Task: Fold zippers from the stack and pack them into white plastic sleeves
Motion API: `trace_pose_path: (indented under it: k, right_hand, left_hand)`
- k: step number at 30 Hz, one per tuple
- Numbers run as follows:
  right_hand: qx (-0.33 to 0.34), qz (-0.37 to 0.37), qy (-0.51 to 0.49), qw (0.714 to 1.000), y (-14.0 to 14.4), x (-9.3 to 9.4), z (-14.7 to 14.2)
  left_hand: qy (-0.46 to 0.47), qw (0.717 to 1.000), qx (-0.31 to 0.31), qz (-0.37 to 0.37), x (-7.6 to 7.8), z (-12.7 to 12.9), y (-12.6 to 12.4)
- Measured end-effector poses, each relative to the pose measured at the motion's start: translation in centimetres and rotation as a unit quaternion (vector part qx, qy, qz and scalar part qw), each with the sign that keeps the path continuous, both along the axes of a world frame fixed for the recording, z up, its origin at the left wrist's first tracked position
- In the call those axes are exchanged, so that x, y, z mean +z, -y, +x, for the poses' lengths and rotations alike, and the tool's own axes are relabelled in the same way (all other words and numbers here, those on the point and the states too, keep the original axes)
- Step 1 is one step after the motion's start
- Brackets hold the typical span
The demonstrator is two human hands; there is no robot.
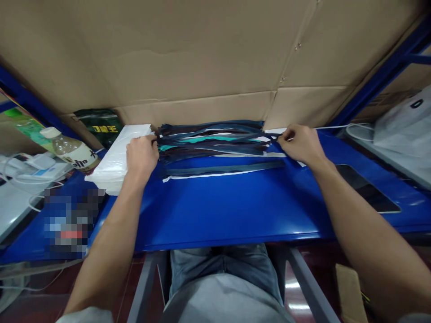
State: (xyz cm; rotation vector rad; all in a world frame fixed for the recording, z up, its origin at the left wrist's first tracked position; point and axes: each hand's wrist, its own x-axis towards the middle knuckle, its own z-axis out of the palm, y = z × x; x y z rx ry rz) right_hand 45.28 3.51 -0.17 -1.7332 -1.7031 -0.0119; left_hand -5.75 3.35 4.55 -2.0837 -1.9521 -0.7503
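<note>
We see even, fairly bright light; glare streaks the glossy counter (235, 211) below our fingers (286, 134), and the edges bow outward.

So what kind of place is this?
Probably a small workshop or packing station: a blue metal table, cardboard walls, and a pile of dark strips both hands grip.
</note>
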Motion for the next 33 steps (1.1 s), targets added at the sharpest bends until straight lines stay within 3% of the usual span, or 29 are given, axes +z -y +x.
trace_pose_path:
  k: [2,4,8,11,15,18,26,33]
  right_hand:
    - [0.008,-0.004,-0.014,1.000,0.4,0.1,-1.3]
    - [0.059,-0.021,-0.042,0.997,0.9,0.1,-3.0]
    - [0.163,-0.030,-0.116,0.979,2.4,0.2,-6.7]
    - [0.207,-0.013,-0.161,0.965,3.9,0.5,-9.5]
    - [0.264,-0.023,-0.202,0.943,5.7,0.6,-12.5]
    - [0.291,-0.029,-0.170,0.941,6.5,0.4,-13.6]
    - [0.335,-0.015,-0.146,0.931,6.8,0.6,-13.7]
    - [0.339,-0.011,-0.205,0.918,6.9,0.8,-14.1]
  left_hand:
    - [-0.003,0.996,-0.078,0.052,-0.6,1.3,0.2]
    - [0.011,0.985,-0.146,0.087,-1.2,3.6,0.9]
    - [0.060,0.961,-0.270,-0.011,-1.7,9.0,3.5]
    - [0.091,0.938,-0.324,-0.079,-2.2,11.7,4.9]
    - [0.133,0.921,-0.346,-0.116,-3.1,13.0,5.3]
    - [0.133,0.918,-0.355,-0.115,-3.5,13.1,5.1]
    - [0.070,0.934,-0.344,-0.062,-3.1,13.1,5.2]
    - [0.051,0.949,-0.309,-0.041,-3.0,13.4,5.8]
